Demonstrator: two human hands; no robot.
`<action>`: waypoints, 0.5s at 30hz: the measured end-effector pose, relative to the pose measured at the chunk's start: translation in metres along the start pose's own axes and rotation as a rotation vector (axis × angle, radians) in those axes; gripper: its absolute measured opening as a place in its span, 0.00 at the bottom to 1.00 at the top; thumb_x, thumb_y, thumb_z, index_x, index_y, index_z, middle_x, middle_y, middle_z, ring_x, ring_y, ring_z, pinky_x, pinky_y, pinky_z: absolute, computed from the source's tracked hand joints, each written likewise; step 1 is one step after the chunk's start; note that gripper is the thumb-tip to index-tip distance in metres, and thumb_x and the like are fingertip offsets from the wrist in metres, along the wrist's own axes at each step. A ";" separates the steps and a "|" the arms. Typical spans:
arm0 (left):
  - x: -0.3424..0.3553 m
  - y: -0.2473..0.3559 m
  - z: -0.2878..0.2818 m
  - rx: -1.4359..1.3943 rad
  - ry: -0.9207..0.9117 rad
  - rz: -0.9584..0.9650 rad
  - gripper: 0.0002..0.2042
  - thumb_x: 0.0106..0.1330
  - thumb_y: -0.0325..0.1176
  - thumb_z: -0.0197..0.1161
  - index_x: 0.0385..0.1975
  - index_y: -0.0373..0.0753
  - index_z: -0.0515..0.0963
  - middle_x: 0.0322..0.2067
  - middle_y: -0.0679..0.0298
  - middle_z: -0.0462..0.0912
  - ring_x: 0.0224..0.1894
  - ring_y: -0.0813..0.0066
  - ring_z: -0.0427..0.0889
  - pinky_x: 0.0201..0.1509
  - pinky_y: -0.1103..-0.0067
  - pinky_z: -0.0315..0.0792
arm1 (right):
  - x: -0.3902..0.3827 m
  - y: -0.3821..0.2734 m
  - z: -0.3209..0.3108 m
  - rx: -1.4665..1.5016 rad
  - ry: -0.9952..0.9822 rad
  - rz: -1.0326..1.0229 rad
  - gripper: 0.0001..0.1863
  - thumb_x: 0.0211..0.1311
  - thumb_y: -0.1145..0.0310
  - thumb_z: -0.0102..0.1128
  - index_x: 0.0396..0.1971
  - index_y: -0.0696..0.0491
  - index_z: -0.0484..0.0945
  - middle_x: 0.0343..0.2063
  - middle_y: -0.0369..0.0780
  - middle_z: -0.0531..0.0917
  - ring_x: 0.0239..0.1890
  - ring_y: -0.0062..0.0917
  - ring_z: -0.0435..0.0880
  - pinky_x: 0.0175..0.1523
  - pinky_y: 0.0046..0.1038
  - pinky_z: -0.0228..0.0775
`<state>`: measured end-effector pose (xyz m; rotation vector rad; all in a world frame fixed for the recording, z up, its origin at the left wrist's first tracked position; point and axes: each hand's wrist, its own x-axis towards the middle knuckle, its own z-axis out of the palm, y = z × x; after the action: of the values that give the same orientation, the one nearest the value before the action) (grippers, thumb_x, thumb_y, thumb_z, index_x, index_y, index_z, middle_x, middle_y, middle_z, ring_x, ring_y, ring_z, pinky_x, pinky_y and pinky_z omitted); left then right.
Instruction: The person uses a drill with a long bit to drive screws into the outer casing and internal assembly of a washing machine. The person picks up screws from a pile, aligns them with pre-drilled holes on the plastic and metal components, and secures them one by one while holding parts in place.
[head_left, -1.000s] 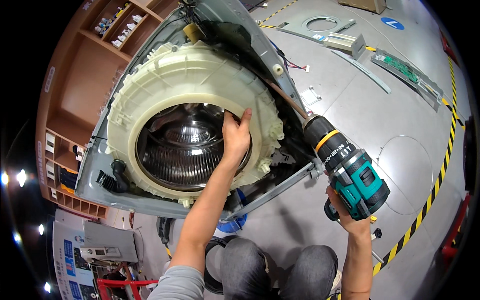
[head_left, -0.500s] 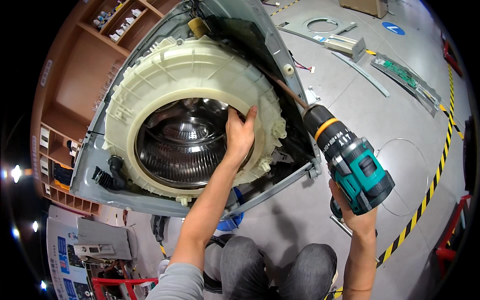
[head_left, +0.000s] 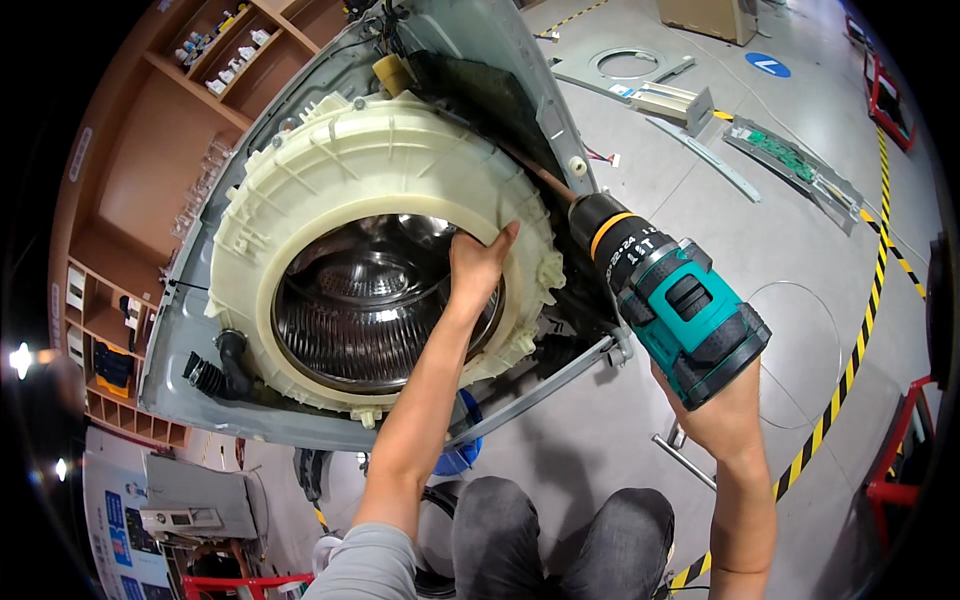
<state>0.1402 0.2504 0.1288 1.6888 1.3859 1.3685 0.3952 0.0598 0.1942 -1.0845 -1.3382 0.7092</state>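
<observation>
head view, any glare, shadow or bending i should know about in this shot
Head view: bright glints on the metal drum; head view, left edge: lamps flare white; head view, lower middle: a soft shadow on the grey floor; head view, right: the striped tape curves along the fisheye rim.

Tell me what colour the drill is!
The drill is mostly teal and black; the head view shows it best.

We're getting a pretty bright floor, lamps flaring way out left of the left hand, glare streaks on the drum beside it, and a soft shadow lower down, towards the right hand. Fisheye bends the shelving.
</observation>
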 end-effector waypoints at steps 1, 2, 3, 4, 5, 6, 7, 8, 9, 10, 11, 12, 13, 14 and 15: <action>0.000 -0.001 0.000 0.007 -0.005 -0.003 0.16 0.57 0.35 0.69 0.38 0.28 0.78 0.32 0.58 0.84 0.34 0.75 0.80 0.40 0.78 0.72 | 0.001 -0.002 -0.001 -0.021 -0.001 0.004 0.10 0.41 0.77 0.67 0.27 0.59 0.76 0.22 0.39 0.79 0.24 0.24 0.76 0.33 0.24 0.69; 0.000 -0.002 0.000 0.015 -0.009 -0.006 0.16 0.57 0.34 0.69 0.38 0.28 0.78 0.33 0.58 0.84 0.34 0.74 0.80 0.40 0.78 0.72 | 0.002 -0.003 0.001 -0.024 0.017 -0.045 0.10 0.41 0.77 0.66 0.26 0.58 0.76 0.21 0.40 0.79 0.23 0.26 0.76 0.33 0.24 0.69; 0.001 -0.004 0.001 0.008 0.000 0.009 0.15 0.57 0.34 0.68 0.38 0.28 0.78 0.32 0.57 0.84 0.34 0.74 0.80 0.40 0.77 0.72 | 0.005 -0.002 0.003 -0.026 0.035 -0.094 0.09 0.41 0.77 0.66 0.26 0.58 0.76 0.21 0.40 0.79 0.22 0.28 0.76 0.33 0.25 0.69; 0.001 -0.007 0.001 -0.002 0.009 0.022 0.15 0.57 0.34 0.68 0.37 0.28 0.79 0.32 0.57 0.84 0.33 0.74 0.80 0.40 0.77 0.72 | 0.006 -0.002 0.005 -0.031 0.051 -0.142 0.09 0.42 0.77 0.66 0.26 0.58 0.76 0.21 0.41 0.79 0.22 0.30 0.75 0.32 0.25 0.69; 0.001 -0.008 0.002 -0.011 0.018 0.034 0.14 0.57 0.34 0.68 0.37 0.28 0.79 0.31 0.57 0.84 0.33 0.74 0.80 0.40 0.77 0.72 | 0.006 -0.001 0.004 -0.044 0.036 -0.147 0.09 0.42 0.76 0.66 0.26 0.58 0.76 0.20 0.41 0.78 0.21 0.31 0.75 0.32 0.25 0.69; 0.000 -0.010 0.002 -0.008 0.022 0.026 0.14 0.56 0.33 0.67 0.36 0.28 0.79 0.30 0.57 0.84 0.33 0.73 0.80 0.39 0.77 0.72 | 0.007 -0.001 0.003 -0.055 0.021 -0.151 0.09 0.42 0.76 0.66 0.25 0.58 0.76 0.20 0.41 0.78 0.21 0.33 0.74 0.32 0.26 0.69; -0.001 -0.009 0.002 -0.006 0.023 0.022 0.13 0.56 0.33 0.67 0.35 0.28 0.79 0.30 0.57 0.84 0.32 0.73 0.80 0.39 0.76 0.72 | 0.007 0.000 0.002 -0.068 0.009 -0.158 0.09 0.42 0.76 0.66 0.25 0.58 0.76 0.19 0.42 0.78 0.20 0.35 0.73 0.31 0.26 0.68; -0.001 -0.008 0.003 -0.004 0.025 0.017 0.13 0.56 0.33 0.67 0.34 0.28 0.79 0.29 0.57 0.84 0.32 0.73 0.81 0.39 0.76 0.72 | 0.008 0.001 0.001 -0.075 0.016 -0.156 0.09 0.42 0.76 0.66 0.25 0.58 0.76 0.19 0.42 0.77 0.20 0.34 0.73 0.31 0.26 0.68; 0.000 -0.007 0.005 0.001 0.030 0.028 0.13 0.56 0.32 0.66 0.34 0.28 0.79 0.29 0.57 0.84 0.32 0.72 0.81 0.39 0.76 0.72 | 0.008 0.003 0.000 -0.083 0.022 -0.155 0.09 0.42 0.76 0.65 0.25 0.58 0.75 0.19 0.41 0.77 0.19 0.34 0.72 0.31 0.27 0.68; -0.001 -0.007 0.004 0.012 0.034 0.035 0.12 0.56 0.32 0.66 0.33 0.28 0.79 0.28 0.57 0.84 0.31 0.72 0.81 0.38 0.76 0.72 | 0.008 0.004 0.001 -0.086 0.026 -0.149 0.09 0.42 0.76 0.65 0.25 0.58 0.75 0.18 0.41 0.77 0.19 0.34 0.72 0.31 0.27 0.68; -0.001 -0.007 0.004 0.022 0.039 0.043 0.12 0.56 0.32 0.66 0.33 0.28 0.79 0.28 0.56 0.84 0.31 0.72 0.81 0.38 0.76 0.72 | 0.009 0.004 0.002 -0.083 0.030 -0.156 0.09 0.42 0.76 0.65 0.25 0.58 0.75 0.18 0.42 0.77 0.19 0.34 0.72 0.31 0.27 0.68; -0.001 -0.007 0.002 0.041 0.011 0.020 0.12 0.57 0.31 0.66 0.35 0.29 0.78 0.30 0.58 0.83 0.33 0.74 0.80 0.39 0.77 0.72 | 0.011 0.004 0.003 -0.080 0.034 -0.163 0.08 0.42 0.76 0.65 0.25 0.59 0.75 0.18 0.42 0.77 0.19 0.34 0.72 0.31 0.27 0.68; -0.001 -0.006 0.000 0.060 -0.017 -0.001 0.11 0.59 0.30 0.65 0.37 0.29 0.78 0.33 0.60 0.82 0.34 0.75 0.78 0.40 0.78 0.71 | 0.013 0.004 0.003 -0.078 0.038 -0.170 0.08 0.42 0.76 0.65 0.25 0.59 0.75 0.19 0.42 0.77 0.19 0.35 0.71 0.31 0.27 0.68; 0.000 -0.006 -0.001 0.079 -0.044 -0.023 0.11 0.61 0.29 0.65 0.39 0.29 0.78 0.35 0.62 0.82 0.35 0.77 0.77 0.40 0.79 0.70 | 0.014 0.005 0.003 -0.093 0.039 -0.184 0.08 0.43 0.76 0.64 0.24 0.59 0.75 0.18 0.42 0.77 0.19 0.35 0.70 0.31 0.27 0.68; 0.000 -0.005 -0.001 0.064 -0.042 -0.020 0.11 0.61 0.28 0.65 0.39 0.29 0.78 0.35 0.62 0.82 0.35 0.77 0.77 0.40 0.79 0.70 | 0.015 0.006 0.003 -0.082 0.034 -0.179 0.08 0.43 0.76 0.65 0.25 0.59 0.75 0.19 0.42 0.77 0.20 0.36 0.71 0.31 0.27 0.68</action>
<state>0.1376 0.2518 0.1241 1.7308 1.4331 1.2828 0.3953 0.0763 0.1941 -1.0218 -1.4255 0.5053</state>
